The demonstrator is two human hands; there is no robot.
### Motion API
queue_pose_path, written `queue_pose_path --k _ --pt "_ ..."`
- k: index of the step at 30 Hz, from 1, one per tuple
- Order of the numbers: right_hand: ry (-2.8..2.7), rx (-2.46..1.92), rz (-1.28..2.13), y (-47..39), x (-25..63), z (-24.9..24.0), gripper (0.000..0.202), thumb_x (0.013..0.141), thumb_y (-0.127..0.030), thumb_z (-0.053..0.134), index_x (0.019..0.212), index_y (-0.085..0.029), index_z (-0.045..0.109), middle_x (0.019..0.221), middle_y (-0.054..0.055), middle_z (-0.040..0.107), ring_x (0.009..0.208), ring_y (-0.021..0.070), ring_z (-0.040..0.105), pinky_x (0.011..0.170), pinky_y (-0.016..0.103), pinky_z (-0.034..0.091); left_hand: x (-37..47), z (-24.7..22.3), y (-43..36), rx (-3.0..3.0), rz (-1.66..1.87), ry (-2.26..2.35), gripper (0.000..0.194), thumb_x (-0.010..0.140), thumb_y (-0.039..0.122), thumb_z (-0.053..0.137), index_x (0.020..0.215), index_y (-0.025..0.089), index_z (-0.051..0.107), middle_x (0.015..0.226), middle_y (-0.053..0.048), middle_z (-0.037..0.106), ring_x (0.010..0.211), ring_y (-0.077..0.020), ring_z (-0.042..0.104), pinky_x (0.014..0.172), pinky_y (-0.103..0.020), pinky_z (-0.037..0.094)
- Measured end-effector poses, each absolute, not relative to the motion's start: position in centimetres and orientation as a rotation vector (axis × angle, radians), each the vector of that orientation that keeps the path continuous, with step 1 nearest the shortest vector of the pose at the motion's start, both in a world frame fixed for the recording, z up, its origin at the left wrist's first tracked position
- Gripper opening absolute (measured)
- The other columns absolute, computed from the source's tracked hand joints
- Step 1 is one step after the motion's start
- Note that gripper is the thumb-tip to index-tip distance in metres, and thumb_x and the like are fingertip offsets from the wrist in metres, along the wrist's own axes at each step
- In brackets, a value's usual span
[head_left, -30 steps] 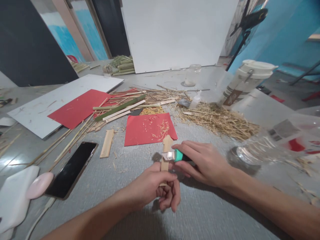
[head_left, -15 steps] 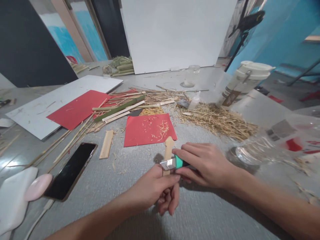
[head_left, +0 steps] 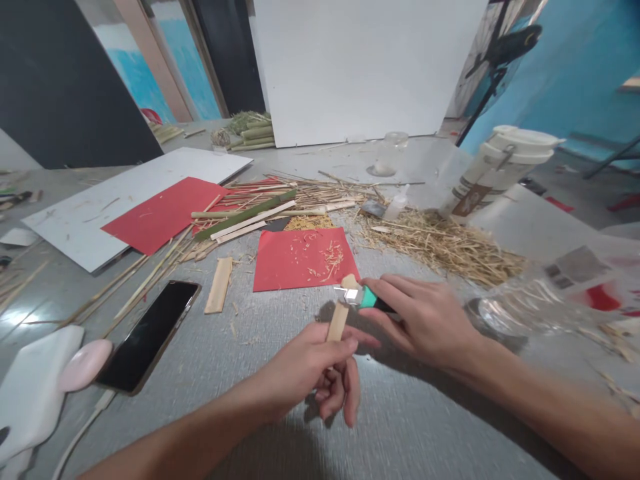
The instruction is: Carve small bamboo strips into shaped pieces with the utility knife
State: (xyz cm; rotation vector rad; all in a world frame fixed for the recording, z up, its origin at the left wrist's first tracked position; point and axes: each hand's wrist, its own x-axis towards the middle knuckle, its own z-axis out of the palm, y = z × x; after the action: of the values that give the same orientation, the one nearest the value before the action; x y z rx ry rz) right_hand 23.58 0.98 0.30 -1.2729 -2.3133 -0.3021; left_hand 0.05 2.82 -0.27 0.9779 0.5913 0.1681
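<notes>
My left hand (head_left: 327,370) is closed on the lower end of a flat, pale wooden strip (head_left: 338,321), which points away from me. A peeler-like tool with a metal head (head_left: 351,295) and a green and black handle (head_left: 369,298) is gripped in my right hand (head_left: 425,320). Its metal head lies across the strip near the far end, hiding part of it; whether the edge bites the wood I cannot tell. Just beyond the strip's tip lies a red sheet (head_left: 280,263) scattered with thin wood shavings (head_left: 333,253).
Left of my hands lie a short wooden piece (head_left: 219,285), a phone (head_left: 150,337) and a pink rounded object (head_left: 86,365). Straw (head_left: 450,243), a small glue bottle (head_left: 397,203), a clear plastic bottle (head_left: 520,300) and a lidded container (head_left: 500,170) stand or lie to the right.
My right hand has slid the tool forward along the strip, from near my left fingers to near the far end. My left hand keeps its hold; the view has shifted slightly.
</notes>
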Motion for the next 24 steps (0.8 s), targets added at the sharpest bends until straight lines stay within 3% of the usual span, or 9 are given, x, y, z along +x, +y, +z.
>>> queue_pose_path --k 4,6,13,17,20,22,24 --pt "-2.417 -1.206 -0.149 0.60 22.96 0.02 0.043 0.116 -0.049 0.041 0.116 -0.016 0.069 0.086 0.004 0.074 0.070 0.0183 0.069 0.060 0.032 0.039 0.27 -0.52 2.77 1.001 0.248 0.653 0.044 0.106 0.036 0.047 0.069 0.015 0.060 0.056 -0.004 0.066 0.034 -0.0054 0.044 0.037 -0.018 0.027" --pt "-2.435 -1.205 -0.143 0.49 22.80 0.03 0.043 0.116 -0.049 0.040 0.118 -0.016 0.069 0.085 0.003 0.073 0.071 0.0189 0.070 0.060 0.033 0.039 0.48 -0.58 2.77 1.024 0.239 0.676 0.048 0.105 0.033 0.046 0.061 0.016 0.057 0.053 -0.005 0.064 0.034 -0.0050 0.044 0.036 -0.018 0.026" --pt "-2.385 -1.226 -0.341 0.69 23.12 0.49 0.043 0.116 -0.049 0.044 0.109 -0.016 0.070 0.081 0.003 0.071 0.068 0.0183 0.067 0.061 0.033 0.038 0.90 -0.48 2.76 1.037 0.255 0.703 0.040 0.105 0.031 0.044 0.071 0.016 0.060 0.049 -0.003 0.062 0.032 -0.0065 0.044 0.035 -0.017 0.027" --pt "-2.333 -1.284 -0.420 1.02 23.51 0.76 0.039 0.114 -0.046 0.048 0.101 -0.017 0.071 0.078 0.003 0.069 0.065 0.0173 0.064 0.060 0.033 0.037 0.79 -0.28 2.42 1.024 0.268 0.724 0.025 0.105 0.032 0.045 0.101 0.016 0.064 0.052 0.000 0.066 0.031 -0.0087 0.042 0.034 -0.017 0.027" --pt "-2.313 -1.337 -0.395 1.09 23.59 0.76 0.037 0.113 -0.044 0.050 0.100 -0.017 0.070 0.078 0.004 0.069 0.064 0.0172 0.063 0.060 0.034 0.036 0.66 -0.21 2.24 0.997 0.284 0.727 0.027 0.105 0.035 0.047 0.119 0.016 0.060 0.053 0.002 0.066 0.032 -0.0096 0.040 0.034 -0.018 0.027" --pt "-2.349 -1.326 -0.304 0.92 23.32 0.62 0.038 0.114 -0.045 0.049 0.103 -0.017 0.070 0.081 0.005 0.070 0.066 0.0177 0.064 0.060 0.033 0.036 0.64 -0.32 2.20 0.996 0.302 0.727 0.027 0.106 0.037 0.047 0.113 0.016 0.062 0.053 0.002 0.066 0.033 -0.0084 0.041 0.036 -0.017 0.026" --pt "-2.406 -1.284 -0.204 0.70 22.97 0.47 0.040 0.115 -0.048 0.045 0.107 -0.017 0.070 0.082 0.004 0.071 0.068 0.0182 0.066 0.060 0.033 0.036 0.68 -0.51 2.20 1.012 0.317 0.747 0.033 0.106 0.038 0.046 0.089 0.015 0.063 0.052 0.000 0.063 0.033 -0.0066 0.041 0.037 -0.018 0.024"
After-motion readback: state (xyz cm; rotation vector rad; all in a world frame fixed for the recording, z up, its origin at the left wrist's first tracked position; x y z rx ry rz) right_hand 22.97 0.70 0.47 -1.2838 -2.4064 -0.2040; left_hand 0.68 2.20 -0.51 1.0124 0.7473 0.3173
